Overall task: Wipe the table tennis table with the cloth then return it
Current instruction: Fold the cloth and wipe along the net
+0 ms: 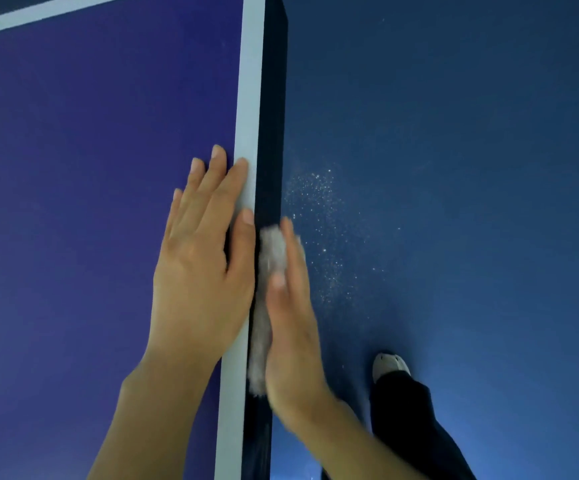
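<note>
While the left hand (205, 271) lies flat and released on the table (90, 168) top at its right edge, the blurred right hand (291, 323) presses the cloth (270, 251) against that edge's dark side face, fingers straight, not clenched. Pale specks (319, 209) dot the floor (454, 168).

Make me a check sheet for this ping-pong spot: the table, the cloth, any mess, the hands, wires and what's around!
Surface: table top is blue with a white edge line; no marks seen on it.
Job's things: grey cloth lies against the table's dark side edge.
Clutter: pale specks on the floor beside the table.
Hands: left hand lies flat on the top by the edge line; right hand, blurred, presses the cloth to the side edge with straight fingers.
Cables: nothing seen.
Surroundings: blue floor, one shoe, a dark trouser leg.
</note>
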